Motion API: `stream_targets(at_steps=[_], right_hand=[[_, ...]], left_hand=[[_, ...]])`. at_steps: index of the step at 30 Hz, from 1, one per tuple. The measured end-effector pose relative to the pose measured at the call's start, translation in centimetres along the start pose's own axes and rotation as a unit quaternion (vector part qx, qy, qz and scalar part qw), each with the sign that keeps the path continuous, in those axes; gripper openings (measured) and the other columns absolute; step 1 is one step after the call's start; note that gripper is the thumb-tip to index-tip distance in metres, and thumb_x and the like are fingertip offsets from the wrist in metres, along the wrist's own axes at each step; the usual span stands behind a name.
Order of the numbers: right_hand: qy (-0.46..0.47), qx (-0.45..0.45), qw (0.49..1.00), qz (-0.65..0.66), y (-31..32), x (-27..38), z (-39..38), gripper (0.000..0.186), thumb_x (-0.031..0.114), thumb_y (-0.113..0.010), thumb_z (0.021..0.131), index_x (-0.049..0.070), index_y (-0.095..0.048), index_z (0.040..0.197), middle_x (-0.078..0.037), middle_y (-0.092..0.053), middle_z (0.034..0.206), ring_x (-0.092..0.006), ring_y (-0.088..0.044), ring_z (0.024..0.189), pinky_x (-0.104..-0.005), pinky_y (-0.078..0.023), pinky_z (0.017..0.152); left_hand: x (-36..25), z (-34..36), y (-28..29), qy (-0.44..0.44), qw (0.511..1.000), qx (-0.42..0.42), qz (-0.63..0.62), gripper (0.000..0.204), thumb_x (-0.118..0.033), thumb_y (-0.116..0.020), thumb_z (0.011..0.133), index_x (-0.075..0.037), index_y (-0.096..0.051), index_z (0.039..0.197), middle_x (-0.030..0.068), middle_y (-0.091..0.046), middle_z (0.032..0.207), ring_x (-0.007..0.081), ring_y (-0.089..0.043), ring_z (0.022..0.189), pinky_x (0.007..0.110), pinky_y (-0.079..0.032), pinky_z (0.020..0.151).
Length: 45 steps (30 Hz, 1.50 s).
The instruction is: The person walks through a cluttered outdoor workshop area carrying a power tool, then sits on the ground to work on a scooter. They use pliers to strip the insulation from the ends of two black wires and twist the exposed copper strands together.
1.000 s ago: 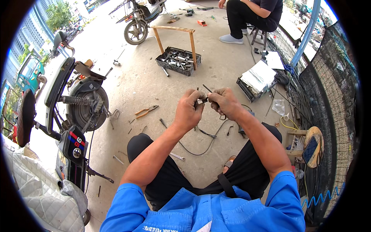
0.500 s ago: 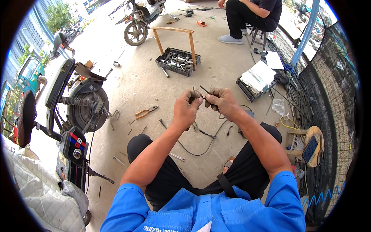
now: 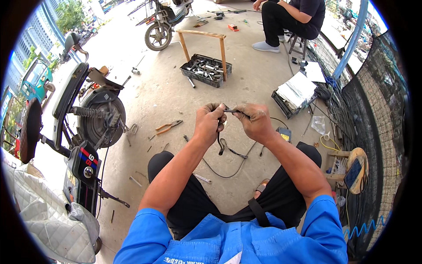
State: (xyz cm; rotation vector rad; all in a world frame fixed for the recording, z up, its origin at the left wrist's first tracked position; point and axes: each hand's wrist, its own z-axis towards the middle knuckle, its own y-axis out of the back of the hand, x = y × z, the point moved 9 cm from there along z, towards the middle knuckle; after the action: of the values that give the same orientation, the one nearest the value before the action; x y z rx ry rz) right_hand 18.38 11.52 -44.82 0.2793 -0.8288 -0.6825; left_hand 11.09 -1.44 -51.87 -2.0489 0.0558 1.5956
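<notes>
My left hand [image 3: 210, 121] is closed, pinching a thin black cable [image 3: 230, 111] between thumb and fingers. My right hand [image 3: 255, 122] grips the same cable a short way to the right, so a small length spans the gap between my fingertips. From below my left hand a dark cable end hangs toward the floor. Beneath my hands a longer black cable [image 3: 228, 177] curves in a loop on the concrete. To the left lie pliers [image 3: 168, 127] with orange handles. A wrench [image 3: 202, 178] rests near my left knee.
Ahead stands a black crate [image 3: 206, 70] of metal tools with a wooden handle frame. A partly dismantled scooter [image 3: 83, 145] is at left. On the right are a paper-topped crate [image 3: 295, 92], a small grey box [image 3: 284, 133] and a wooden stool [image 3: 355, 170]. Another person [image 3: 290, 20] sits at upper right.
My fingertips have moved apart, and a short length of cable now shows between them. A dark cable end now hangs visibly below my left hand. The view has shifted slightly.
</notes>
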Motion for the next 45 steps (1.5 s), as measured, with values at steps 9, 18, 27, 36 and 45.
stream_targets(at_steps=[9, 18, 27, 36, 45], right_hand=[[0.147, 0.017, 0.986, -0.072, -0.7, 2.5, -0.3, 0.019, 0.001, -0.069, 0.076, 0.006, -0.069, 0.094, -0.011, -0.072, 0.087, -0.0286, -0.069, 0.07, -0.0362, -0.054, 0.057], [0.097, 0.034, 0.994, -0.035, -0.9, 2.0, -0.3, 0.013, 0.001, -0.069, 0.08, 0.005, -0.068, 0.092, -0.012, -0.071, 0.085, -0.0294, -0.069, 0.069, -0.0366, -0.053, 0.058], [-0.076, 0.065, 0.994, 0.048, -1.6, -0.7, -0.6, 0.006, 0.005, -0.066, 0.087, -0.001, -0.068, 0.087, -0.013, -0.068, 0.072, -0.023, -0.067, 0.063, -0.0333, -0.05, 0.058], [-0.185, 0.043, 0.977, 0.095, -1.0, -3.2, -0.8, 0.016, 0.012, -0.066, 0.091, -0.003, -0.066, 0.085, -0.011, -0.067, 0.067, -0.0151, -0.061, 0.059, -0.0311, -0.047, 0.056], [-0.188, 0.059, 0.975, 0.099, -0.8, -3.4, -0.7, 0.019, 0.013, -0.066, 0.091, -0.004, -0.065, 0.082, -0.013, -0.067, 0.067, -0.0151, -0.06, 0.058, -0.0324, -0.046, 0.055]], left_hand=[[-0.1, 0.1, 1.1, -0.009, 0.999, -0.039, 0.021, 0.015, -0.014, -0.063, 0.096, -0.001, -0.059, 0.088, 0.0014, -0.054, 0.066, 0.0058, -0.043, 0.049, 0.021, -0.03, 0.038], [-0.1, 0.0, 1.3, 0.036, 0.998, -0.055, 0.012, 0.013, -0.012, -0.062, 0.092, -0.003, -0.055, 0.085, -0.0008, -0.05, 0.067, 0.0061, -0.045, 0.051, 0.02, -0.028, 0.038], [0.3, 0.4, 1.6, 0.11, 0.978, -0.005, -0.177, 0.023, -0.007, -0.056, 0.089, -0.009, -0.046, 0.109, 0.004, -0.051, 0.081, 0.0119, -0.048, 0.063, 0.022, -0.03, 0.042], [-1.3, -0.3, -0.5, -0.07, 0.965, 0.061, 0.247, 0.031, 0.004, -0.057, 0.08, 0.004, -0.065, 0.109, 0.0032, -0.061, 0.082, 0.0055, -0.047, 0.061, 0.023, -0.036, 0.049], [-1.6, -0.5, -1.5, -0.223, 0.878, 0.081, 0.417, 0.013, 0.004, -0.063, 0.08, 0.002, -0.064, 0.093, 0.0056, -0.064, 0.084, 0.0119, -0.058, 0.073, 0.027, -0.048, 0.066]])
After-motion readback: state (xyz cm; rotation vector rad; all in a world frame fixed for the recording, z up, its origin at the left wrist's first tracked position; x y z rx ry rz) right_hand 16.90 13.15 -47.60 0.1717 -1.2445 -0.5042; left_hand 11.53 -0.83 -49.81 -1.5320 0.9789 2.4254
